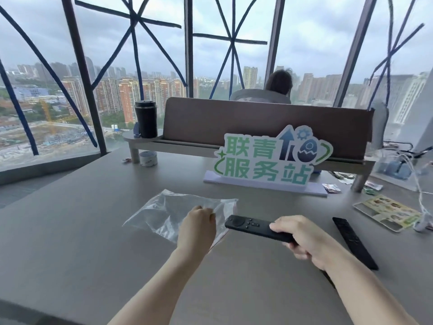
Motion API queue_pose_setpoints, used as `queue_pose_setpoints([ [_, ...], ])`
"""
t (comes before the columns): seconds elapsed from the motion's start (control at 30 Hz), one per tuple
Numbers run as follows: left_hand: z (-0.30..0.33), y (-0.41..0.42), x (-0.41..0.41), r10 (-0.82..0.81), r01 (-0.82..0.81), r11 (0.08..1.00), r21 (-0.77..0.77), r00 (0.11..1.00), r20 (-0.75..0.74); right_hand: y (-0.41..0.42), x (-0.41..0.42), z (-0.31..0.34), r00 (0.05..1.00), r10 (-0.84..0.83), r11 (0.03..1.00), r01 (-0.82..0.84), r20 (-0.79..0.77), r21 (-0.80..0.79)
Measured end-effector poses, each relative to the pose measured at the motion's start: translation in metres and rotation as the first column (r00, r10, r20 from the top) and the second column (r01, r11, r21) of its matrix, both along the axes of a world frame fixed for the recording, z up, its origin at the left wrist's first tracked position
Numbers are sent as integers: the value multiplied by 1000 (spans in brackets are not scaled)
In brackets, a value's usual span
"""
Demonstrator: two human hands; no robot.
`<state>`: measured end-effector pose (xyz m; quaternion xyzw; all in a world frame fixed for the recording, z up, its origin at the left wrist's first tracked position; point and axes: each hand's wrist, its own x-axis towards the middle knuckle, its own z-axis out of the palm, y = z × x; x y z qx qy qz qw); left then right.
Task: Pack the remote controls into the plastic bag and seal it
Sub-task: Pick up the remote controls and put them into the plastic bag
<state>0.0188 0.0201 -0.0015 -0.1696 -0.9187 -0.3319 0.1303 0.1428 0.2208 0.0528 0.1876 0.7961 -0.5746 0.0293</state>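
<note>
Loading first remote: right hand [302, 238] grip closed on remote [255, 227]; left hand [199, 225] pinches plastic bag [168, 212]; next, open mouth.

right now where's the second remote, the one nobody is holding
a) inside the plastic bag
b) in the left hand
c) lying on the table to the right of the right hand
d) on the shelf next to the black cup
c: the long black remote lies flat on the table right of the right hand, which grips the other remote; the left hand is at the plastic bag.
</note>
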Motion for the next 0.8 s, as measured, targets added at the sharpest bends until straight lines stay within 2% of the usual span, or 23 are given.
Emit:
queue_pose_setpoints([
  [0.1, 5, 31, 25, -99, 99, 995, -7, 995, -8, -9, 10, -15, 998, 4, 996, -9, 57, 94],
  [0.13, 7, 39, 34, -132, 132, 991, -21, 991, -6, -15, 9, -22, 999, -18, 997, 14, 48, 82],
  [0.27, 8, 57, 57, -202, 201, 979, -35, 979, -2, -26, 7, -46, 998, -63, 976, 57, -23, -209],
  [0.33, 7, 58, 60, -208, 207, 977, -43, 978, -14, -20, 14, -52, 992, -122, 971, 114, -26, -210],
  [0.47, 4, 57, 61, -217, 217, 976, 1, 976, -14, 15, 41, -56, 937, -322, 943, 331, -134, 48],
  [0.53, 2, 59, 62, -215, 215, 977, 6, 977, -11, 42, 54, -60, 896, -411, 848, 443, -166, 289],
  [0.6, 1, 62, 63, -205, 205, 979, 10, 979, -12, 66, 66, -68, 890, -448, 715, 415, -88, 562],
  [0.63, 3, 64, 66, -206, 206, 979, 7, 979, -15, 74, 72, -74, 890, -455, 670, 360, -25, 649],
  [0.7, 6, 69, 74, -210, 210, 978, 6, 978, -17, 81, 81, -84, 890, -447, 648, 254, 88, 718],
  [0.8, 5, 78, 87, -231, 230, 973, -18, 973, -14, 79, 88, -90, 911, -384, 710, 186, 152, 679],
])
